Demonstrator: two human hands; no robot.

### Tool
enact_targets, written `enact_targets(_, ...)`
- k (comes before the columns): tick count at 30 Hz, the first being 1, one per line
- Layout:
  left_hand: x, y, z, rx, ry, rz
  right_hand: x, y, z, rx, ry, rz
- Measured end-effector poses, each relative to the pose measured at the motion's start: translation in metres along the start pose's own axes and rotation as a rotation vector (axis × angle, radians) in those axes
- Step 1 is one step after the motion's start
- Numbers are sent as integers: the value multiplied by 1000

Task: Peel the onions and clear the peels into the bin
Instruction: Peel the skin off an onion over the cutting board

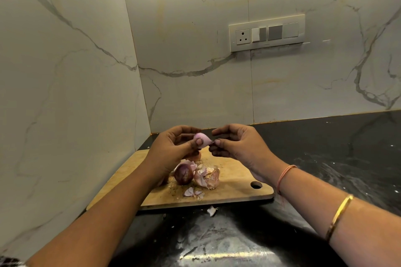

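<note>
My left hand grips a small pale pink onion above the wooden cutting board, thumb pressed on its side. My right hand pinches the onion's pointed tip between thumb and fingers. On the board below lies a dark purple onion still in its skin. Beside it sits a heap of pink peels, and smaller peel scraps lie nearer the board's front edge. No bin is in view.
The board lies in the corner of a black stone counter, against marble walls at left and back. One peel scrap lies on the counter just in front of the board. A socket and switch panel is on the back wall.
</note>
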State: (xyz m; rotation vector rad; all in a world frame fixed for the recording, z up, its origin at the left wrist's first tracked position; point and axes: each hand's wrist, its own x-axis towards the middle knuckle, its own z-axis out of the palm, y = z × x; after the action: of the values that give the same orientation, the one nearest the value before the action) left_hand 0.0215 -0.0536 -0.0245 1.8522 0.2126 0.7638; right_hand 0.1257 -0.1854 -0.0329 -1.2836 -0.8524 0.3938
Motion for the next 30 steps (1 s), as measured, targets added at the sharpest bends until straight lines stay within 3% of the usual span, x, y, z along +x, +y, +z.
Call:
enact_targets(8, -2, -2, 1, 46, -16, 49, -2, 6, 2, -707, 15, -259)
enact_targets(15, -3, 1, 4, 130, 16, 103, -4, 1, 4, -982, 3, -469)
enact_targets(22, -2, 0, 1, 10, -76, 31, -5, 0, 5, -845, 51, -511)
enact_targets(30, 1, -5, 1, -250, -149, -82, -4, -2, 8, -496, 46, -334)
